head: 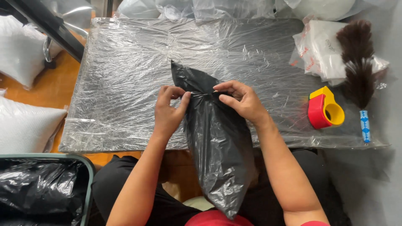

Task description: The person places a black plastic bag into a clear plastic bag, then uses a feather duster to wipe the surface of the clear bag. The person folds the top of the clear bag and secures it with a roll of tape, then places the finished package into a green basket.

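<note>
Black plastic is filling the nearest part of the view: a stuffed black bag (217, 159) is resting on the person's lap and leaning up over the near edge of the table (125, 142), which is wrapped in crinkled clear film. Both hands are working at the bag's neck, where the plastic is gathered tight and a loose tail is fanning out above. The left hand (167, 113) is pinching the gathered neck between thumb and fingertips from its side, and the right hand (240, 100) is gripping the same bunch from the other side, fingers curled over it. By the look of it, the closing of the bag's mouth is the step under way, and the neck is bunched but not visibly fastened; securing it calls for one hand keeping the twist from slackening while the other brings something round it. A green-rimmed bin (86, 184) lined with black plastic is standing at the near left. Further off on the right a red and yellow tape dispenser (324, 109) is lying near a brown feather duster (359, 67) and clear bags (320, 50), well apart from both hands. White pillows (25, 121) are lying at the far left.
</note>
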